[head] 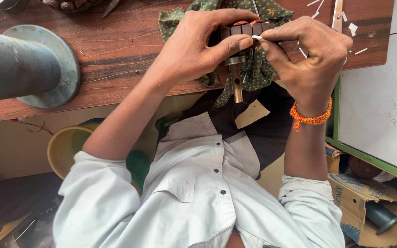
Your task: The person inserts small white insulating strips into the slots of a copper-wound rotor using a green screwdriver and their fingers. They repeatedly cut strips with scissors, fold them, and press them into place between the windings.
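My left hand [194, 46] grips a small motor armature [246, 30], a dark slotted core with a metal shaft [237, 89] pointing toward me. My right hand [309, 55], with an orange thread band at the wrist, pinches a small white strip [256, 37] between thumb and forefinger against the top of the core. Both hands hover over a green patterned cloth [258, 69] that lies on the brown wooden table [116, 50]. My fingers hide much of the core.
A large grey spool [24, 64] lies on the table at the left. Loose white strips [352, 28] are scattered at the upper right. A white board with a green edge [382, 101] stands on the right. Below are a yellow bucket [65, 147] and a cardboard box [359, 193].
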{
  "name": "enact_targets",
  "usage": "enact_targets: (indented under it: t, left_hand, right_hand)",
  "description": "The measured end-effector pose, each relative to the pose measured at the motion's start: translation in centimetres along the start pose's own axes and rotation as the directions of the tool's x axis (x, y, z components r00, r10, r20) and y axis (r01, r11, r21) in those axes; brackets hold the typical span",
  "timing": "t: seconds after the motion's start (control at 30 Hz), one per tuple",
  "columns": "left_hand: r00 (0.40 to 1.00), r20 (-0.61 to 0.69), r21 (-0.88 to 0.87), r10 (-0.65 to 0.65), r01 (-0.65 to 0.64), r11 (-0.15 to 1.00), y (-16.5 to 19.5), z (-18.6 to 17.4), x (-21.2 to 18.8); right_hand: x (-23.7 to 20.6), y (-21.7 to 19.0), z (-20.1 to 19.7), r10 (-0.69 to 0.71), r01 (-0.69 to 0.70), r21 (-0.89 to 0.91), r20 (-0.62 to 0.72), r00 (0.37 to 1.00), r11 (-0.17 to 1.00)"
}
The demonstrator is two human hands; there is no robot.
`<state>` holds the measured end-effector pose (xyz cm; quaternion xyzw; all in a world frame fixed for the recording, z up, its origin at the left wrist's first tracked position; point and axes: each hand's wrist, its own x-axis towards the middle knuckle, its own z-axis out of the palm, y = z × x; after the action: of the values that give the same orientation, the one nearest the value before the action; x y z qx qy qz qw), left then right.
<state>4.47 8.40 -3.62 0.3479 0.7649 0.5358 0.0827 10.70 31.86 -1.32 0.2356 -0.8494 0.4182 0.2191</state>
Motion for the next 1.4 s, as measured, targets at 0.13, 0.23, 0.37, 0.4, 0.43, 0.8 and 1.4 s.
enact_targets:
  t: [0.13,0.23,0.37,0.4,0.43,0.8,1.4]
  left_hand:
    - [0.998,0.065,0.079,-0.003,-0.003,0.997,0.7,-0.5,0.4]
    - [0.996,0.081,0.201,0.042,-0.058,0.978,1.9,-0.5,0.5]
    - [0.993,0.119,0.317,0.006,-0.043,0.947,2.9,-0.6,1.2]
    - [0.992,0.124,0.34,-0.004,-0.038,0.94,3.0,-0.6,1.5]
    - [0.992,0.126,0.359,-0.019,-0.028,0.933,3.1,-0.5,1.7]
    - [0.993,0.118,0.473,0.027,-0.08,0.877,2.7,0.1,1.8]
    - [0.985,0.158,0.478,0.072,-0.14,0.867,1.8,-0.2,2.7]
  right_hand:
    - [0.0,0.5,-0.2,0.011,-0.013,0.076,0.034,0.999,0.997]
    - [0.0,0.7,-0.6,0.01,-0.013,0.063,0.053,0.999,0.998]
    - [0.1,0.6,-0.9,-0.012,0.01,0.034,0.054,0.998,0.999]
    - [0.1,0.5,-1.0,-0.03,0.029,0.015,0.051,0.998,0.999]
    - [0.2,0.5,-1.0,-0.047,0.048,-0.003,0.048,0.998,0.999]
    - [0.6,-0.4,-1.0,-0.235,0.249,-0.184,0.092,0.968,0.951]
    - [-0.3,-1.2,1.3,-0.276,0.288,-0.468,0.096,0.956,0.835]
